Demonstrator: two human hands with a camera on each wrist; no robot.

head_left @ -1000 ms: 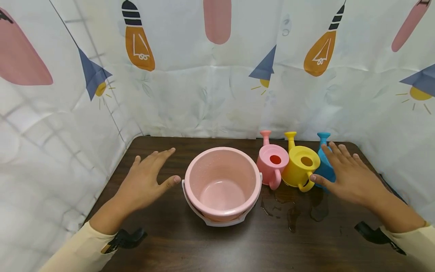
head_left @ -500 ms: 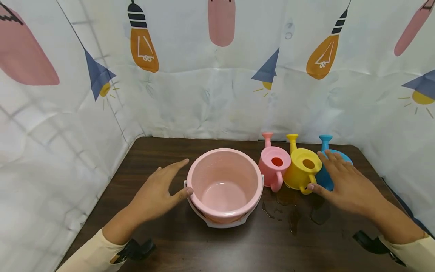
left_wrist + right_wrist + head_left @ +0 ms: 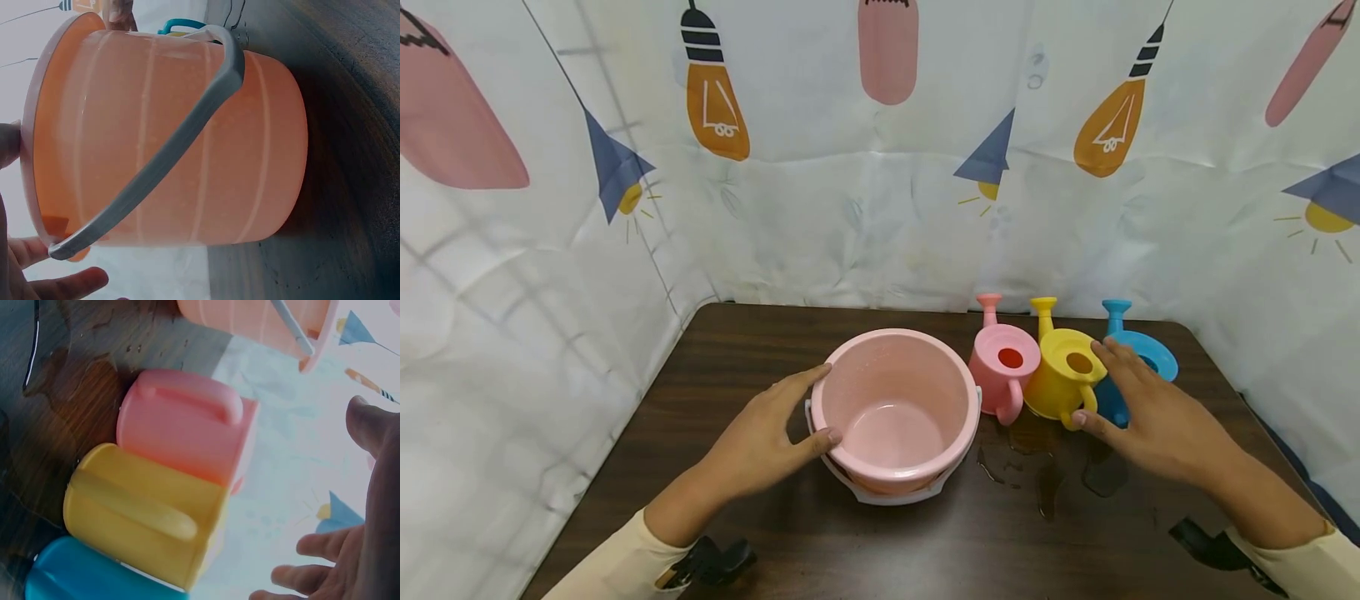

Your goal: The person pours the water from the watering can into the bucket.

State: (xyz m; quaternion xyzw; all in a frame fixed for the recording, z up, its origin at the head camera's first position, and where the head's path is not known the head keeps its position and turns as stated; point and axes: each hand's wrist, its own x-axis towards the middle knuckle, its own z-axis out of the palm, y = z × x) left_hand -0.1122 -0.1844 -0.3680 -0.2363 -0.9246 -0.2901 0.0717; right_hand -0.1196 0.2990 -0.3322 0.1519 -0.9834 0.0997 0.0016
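Observation:
In the head view a pink bucket [image 3: 891, 429] stands upright on the dark table, its pale handle [image 3: 165, 159] hanging down. My left hand [image 3: 756, 437] is at the bucket's left rim, thumb and fingers spread; the thumb touches the rim's top edge. To the right of the bucket stand a pink watering can [image 3: 992, 379], a yellow watering can [image 3: 1048, 383] and a blue watering can [image 3: 1142, 346] in a row. Above the yellow and blue ones hovers my right hand [image 3: 1157, 421], fingers extended and holding nothing. It hides part of the blue can.
Puddles of water [image 3: 1048, 483] lie on the wooden table [image 3: 970, 550] in front of the cans. A white printed curtain [image 3: 820, 217] hangs behind the table and along its left side. Dark straps [image 3: 722, 562] sit at the wrists.
My left hand has moved right from beside the bucket to its rim. My right hand has shifted slightly left and down over the cans. The bucket and cans have stayed in place.

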